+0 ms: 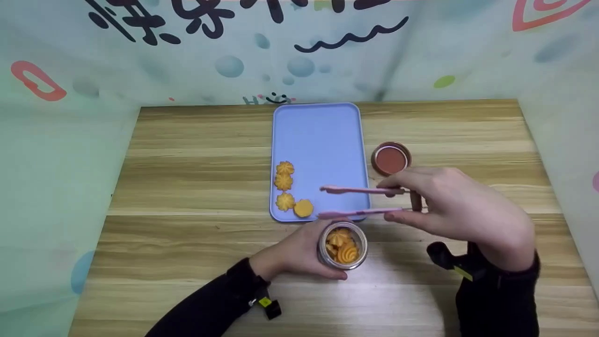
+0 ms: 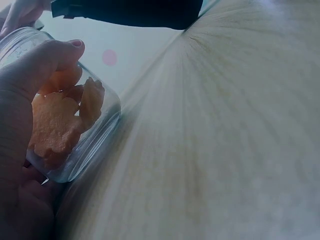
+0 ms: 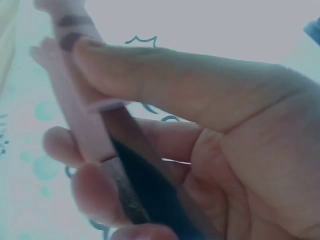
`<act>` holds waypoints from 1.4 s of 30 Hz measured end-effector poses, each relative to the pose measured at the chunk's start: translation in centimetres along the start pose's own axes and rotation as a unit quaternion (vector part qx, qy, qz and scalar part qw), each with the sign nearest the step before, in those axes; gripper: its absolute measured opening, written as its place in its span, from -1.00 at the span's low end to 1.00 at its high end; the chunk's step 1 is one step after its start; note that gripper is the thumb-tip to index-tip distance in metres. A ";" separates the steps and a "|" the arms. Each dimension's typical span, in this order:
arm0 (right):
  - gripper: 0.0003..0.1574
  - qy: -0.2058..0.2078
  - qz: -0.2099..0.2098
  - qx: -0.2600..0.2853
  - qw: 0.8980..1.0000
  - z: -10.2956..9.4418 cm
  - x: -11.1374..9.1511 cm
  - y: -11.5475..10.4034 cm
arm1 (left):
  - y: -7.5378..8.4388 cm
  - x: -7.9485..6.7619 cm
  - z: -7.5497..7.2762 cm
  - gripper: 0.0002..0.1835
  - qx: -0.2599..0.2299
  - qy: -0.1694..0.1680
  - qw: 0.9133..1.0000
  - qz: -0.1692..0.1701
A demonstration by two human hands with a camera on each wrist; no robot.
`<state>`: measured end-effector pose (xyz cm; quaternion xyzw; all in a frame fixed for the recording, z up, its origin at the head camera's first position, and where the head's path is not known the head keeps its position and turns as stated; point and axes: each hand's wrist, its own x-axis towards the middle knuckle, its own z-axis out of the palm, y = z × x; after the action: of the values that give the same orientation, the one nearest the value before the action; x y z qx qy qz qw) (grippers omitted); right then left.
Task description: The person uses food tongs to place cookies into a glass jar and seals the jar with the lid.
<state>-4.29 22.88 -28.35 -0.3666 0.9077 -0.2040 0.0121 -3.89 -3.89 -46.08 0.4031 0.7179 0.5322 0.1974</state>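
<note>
My left hand [image 1: 306, 250] curls round a clear glass jar [image 1: 323, 262] that stands on the table, its mouth facing up. Piped cookies [image 1: 347, 252] fill part of the jar; they also show through its wall in the left wrist view. In my right hand [image 1: 468, 210] is a pair of pink tongs [image 1: 360, 211], held between thumb and fingers. The tongs' arms are spread, their tips over the tray's near right part with nothing between them. Several cookies [image 1: 285, 201] lie along the left and near edge of the blue tray [image 1: 318, 140], one of them flat side up.
A reddish-brown lid [image 1: 392, 159] lies inner side up just right of the tray, close to my right fingers. The wooden table [image 1: 196, 164] runs back to a printed cloth wall [image 1: 187, 70], with more cloth at both sides.
</note>
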 end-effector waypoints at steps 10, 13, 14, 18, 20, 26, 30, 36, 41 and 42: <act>-0.60 -0.025 0.030 0.013 0.999 3.5 3.8 2.8 | 1.1 -0.1 -0.3 0.02 -0.009 -0.004 1.000 -0.013; -0.58 -0.042 0.037 0.016 0.998 4.6 4.6 3.2 | 0.9 -0.2 -0.2 0.03 -0.013 -0.005 1.000 -0.017; -0.57 -0.047 0.037 0.017 0.998 4.9 4.8 3.4 | 0.8 -0.2 -0.1 0.04 -0.013 -0.004 1.000 -0.017; -0.56 -0.066 0.034 0.020 0.997 5.7 5.3 3.6 | -0.3 -0.2 0.4 0.06 0.006 -0.001 1.000 -0.017; -0.56 -0.073 0.030 0.020 0.997 6.1 5.4 3.7 | -1.0 -0.1 0.7 0.07 0.019 0.000 1.000 -0.014; -0.53 -0.094 0.038 0.020 0.995 7.3 6.0 3.9 | -1.9 0.0 1.3 0.08 0.058 0.006 0.998 -0.010; -0.55 -0.109 0.042 0.025 0.993 8.1 6.3 4.0 | -1.2 -0.1 1.2 0.08 0.063 0.011 0.998 -0.022; -0.56 -0.125 0.042 0.023 0.991 8.7 6.6 4.1 | -0.1 -0.3 0.9 0.08 0.049 0.009 0.998 -0.032; -0.64 -0.126 0.042 0.018 0.991 8.9 6.8 4.0 | -1.0 -0.3 1.0 0.08 0.059 0.007 0.998 -0.027; -0.66 -0.125 0.040 0.016 0.991 8.9 6.9 4.0 | -1.3 -0.3 1.0 0.08 0.062 0.007 0.998 -0.024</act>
<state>-10.43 17.68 -37.17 -0.3527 0.9094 -0.1705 0.1398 -3.48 -3.65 -47.64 0.3929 0.7606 0.4846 0.1797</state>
